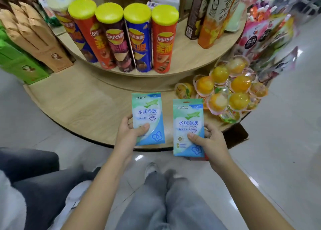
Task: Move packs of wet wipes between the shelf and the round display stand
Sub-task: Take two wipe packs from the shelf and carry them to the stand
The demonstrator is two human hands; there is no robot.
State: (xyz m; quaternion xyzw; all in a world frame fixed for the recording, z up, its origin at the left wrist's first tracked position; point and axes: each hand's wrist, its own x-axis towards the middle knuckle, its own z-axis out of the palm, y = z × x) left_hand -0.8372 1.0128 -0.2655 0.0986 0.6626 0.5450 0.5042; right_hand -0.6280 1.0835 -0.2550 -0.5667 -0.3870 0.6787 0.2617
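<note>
My left hand (132, 132) grips a blue-green pack of wet wipes (147, 115) by its lower left corner, thumb on the front. My right hand (208, 139) holds a second, identical pack (188, 123) by its lower right part, thumb across the front. Both packs are upright, facing me, side by side and apart, hovering over the front edge of the round wooden display stand (83, 106). The shelf is not in view.
Tall crisp cans with yellow lids (137, 38) stand on the stand's upper tier. Orange jelly cups (231, 90) are piled at the right of the lower tier. Brown and green boxes (34, 38) stand at left. Another person's legs (34, 177) are at lower left.
</note>
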